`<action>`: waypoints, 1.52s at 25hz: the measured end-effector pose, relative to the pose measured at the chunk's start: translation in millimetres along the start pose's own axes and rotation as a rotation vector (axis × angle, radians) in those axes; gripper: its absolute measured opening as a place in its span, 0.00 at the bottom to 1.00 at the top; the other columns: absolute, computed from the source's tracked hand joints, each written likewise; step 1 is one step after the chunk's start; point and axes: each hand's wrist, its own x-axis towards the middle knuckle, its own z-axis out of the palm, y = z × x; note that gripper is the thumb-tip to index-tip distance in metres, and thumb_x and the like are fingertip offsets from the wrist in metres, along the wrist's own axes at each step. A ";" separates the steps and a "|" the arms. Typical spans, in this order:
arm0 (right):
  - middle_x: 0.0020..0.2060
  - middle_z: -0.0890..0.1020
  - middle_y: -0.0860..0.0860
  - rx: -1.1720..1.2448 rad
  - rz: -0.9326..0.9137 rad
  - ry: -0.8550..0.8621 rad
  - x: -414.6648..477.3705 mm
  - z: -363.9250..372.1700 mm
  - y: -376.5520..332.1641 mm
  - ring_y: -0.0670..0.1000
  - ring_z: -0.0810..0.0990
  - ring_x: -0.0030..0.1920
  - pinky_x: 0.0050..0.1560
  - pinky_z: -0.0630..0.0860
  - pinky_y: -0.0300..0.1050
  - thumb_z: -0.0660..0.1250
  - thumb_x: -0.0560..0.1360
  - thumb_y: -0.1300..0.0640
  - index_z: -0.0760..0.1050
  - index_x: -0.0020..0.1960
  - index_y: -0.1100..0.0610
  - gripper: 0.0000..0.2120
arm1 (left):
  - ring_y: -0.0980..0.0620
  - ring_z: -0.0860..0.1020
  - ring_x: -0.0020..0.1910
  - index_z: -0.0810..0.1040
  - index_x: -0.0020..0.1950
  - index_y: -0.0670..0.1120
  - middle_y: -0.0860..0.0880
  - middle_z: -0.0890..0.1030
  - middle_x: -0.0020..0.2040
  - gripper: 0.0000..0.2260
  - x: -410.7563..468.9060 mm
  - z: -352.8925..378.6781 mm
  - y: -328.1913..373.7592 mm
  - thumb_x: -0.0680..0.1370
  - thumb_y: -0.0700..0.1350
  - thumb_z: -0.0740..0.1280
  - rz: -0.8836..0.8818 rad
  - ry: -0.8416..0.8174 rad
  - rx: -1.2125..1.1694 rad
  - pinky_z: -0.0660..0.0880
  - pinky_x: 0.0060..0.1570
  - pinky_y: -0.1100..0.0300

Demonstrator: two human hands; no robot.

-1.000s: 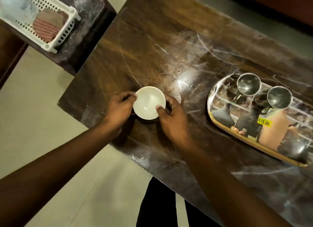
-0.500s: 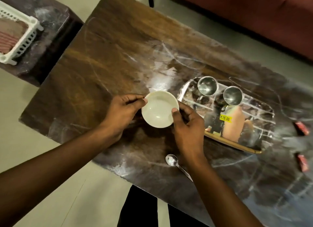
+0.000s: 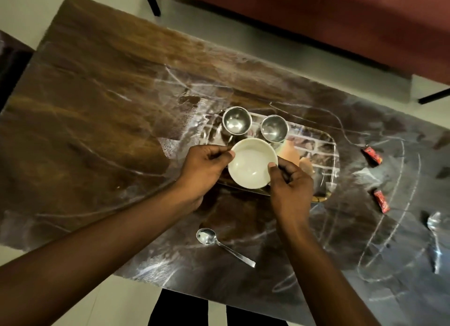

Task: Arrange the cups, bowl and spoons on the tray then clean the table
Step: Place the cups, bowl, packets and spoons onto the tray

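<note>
1. The left hand (image 3: 207,165) pinches the bowl's rim at its 9 o'clock between thumb and fingertips. I would keep that pinch light and level, and let go only once the base sits flat.
2. The spoon (image 3: 205,236) lies on the table (image 3: 97,106) at the bowl's 7 o'clock, its handle running toward 4 o'clock. It is not yet on the tray, so room should be left for it there.
3. The left cup (image 3: 236,120) stands upright on the tray at the bowl's 11 o'clock, and the two rims look close. Lowering straight down seems safer than sliding the bowl away from the body.
4. The bowl (image 3: 253,166) is white, empty and upright, over the tray's 8 o'clock corner. Whether its base already rests there or hangs just above, I cannot tell.
5. The right cup (image 3: 274,128) stands at the bowl's 1 o'clock, also close.
6. The right hand (image 3: 291,184) has its thumb on the rim at 4 o'clock, with its fingers curled round the outer wall. Both hands would best release together.
7. The tray (image 3: 334,143) is mirror-bright and probably slick. Its bare stretch lies toward 3 o'clock.
8. Two red wrappers (image 3: 371,154) lie on the table at the tray's 3 and 4 o'clock, waiting for the clean-up.
</note>
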 end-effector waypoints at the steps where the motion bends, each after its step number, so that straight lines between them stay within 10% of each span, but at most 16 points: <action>1: 0.50 0.89 0.45 0.002 0.016 0.000 2.7 0.5 3.1 0.49 0.88 0.53 0.56 0.86 0.60 0.70 0.82 0.56 0.83 0.54 0.43 0.07 | 0.42 0.88 0.60 0.87 0.64 0.38 0.43 0.90 0.56 0.10 3.4 1.5 -1.9 0.83 0.38 0.74 -0.009 -0.002 0.008 0.83 0.68 0.41; 7: 0.50 0.89 0.45 -0.004 0.067 0.019 10.1 6.0 19.2 0.47 0.88 0.53 0.58 0.86 0.58 0.71 0.82 0.57 0.86 0.60 0.53 0.09 | 0.42 0.87 0.59 0.87 0.64 0.38 0.43 0.90 0.56 0.11 13.6 3.4 -11.9 0.83 0.37 0.73 -0.051 -0.004 0.047 0.83 0.67 0.39; 16: 0.46 0.89 0.41 0.008 0.067 -0.009 12.4 11.5 23.4 0.43 0.88 0.51 0.56 0.86 0.52 0.71 0.82 0.58 0.83 0.52 0.42 0.10 | 0.60 0.88 0.45 0.88 0.61 0.42 0.59 0.89 0.44 0.09 13.2 -1.3 -9.0 0.83 0.37 0.72 -0.026 -0.021 0.115 0.87 0.53 0.57; 21: 0.50 0.89 0.44 -0.002 0.080 -0.024 13.2 11.8 24.7 0.43 0.87 0.53 0.55 0.84 0.44 0.71 0.82 0.58 0.85 0.60 0.52 0.09 | 0.46 0.89 0.54 0.88 0.62 0.40 0.45 0.90 0.53 0.09 11.1 -7.4 -5.3 0.82 0.36 0.74 -0.029 -0.020 0.138 0.86 0.57 0.49; 26: 0.54 0.88 0.43 0.030 0.095 -0.008 7.8 1.7 15.4 0.38 0.86 0.54 0.58 0.82 0.39 0.72 0.81 0.56 0.83 0.64 0.51 0.11 | 0.59 0.85 0.33 0.87 0.46 0.45 0.51 0.89 0.37 0.08 16.0 -26.3 9.2 0.80 0.34 0.73 0.006 0.120 0.130 0.83 0.33 0.61; 32: 0.62 0.85 0.44 -0.151 -0.091 0.033 -12.3 -36.4 -69.6 0.46 0.81 0.63 0.58 0.77 0.39 0.70 0.82 0.53 0.81 0.67 0.49 0.14 | 0.53 0.84 0.51 0.84 0.48 0.54 0.51 0.88 0.52 0.11 -23.6 -20.5 125.7 0.83 0.38 0.70 0.254 0.102 0.182 0.82 0.54 0.54; 38: 0.60 0.87 0.53 -0.271 -0.152 0.024 -13.4 -122.3 -103.7 0.54 0.85 0.60 0.63 0.80 0.54 0.68 0.82 0.56 0.83 0.66 0.54 0.14 | 0.48 0.80 0.46 0.83 0.46 0.48 0.46 0.86 0.51 0.08 -75.3 62.3 242.4 0.83 0.39 0.70 0.431 -0.201 0.358 0.81 0.43 0.52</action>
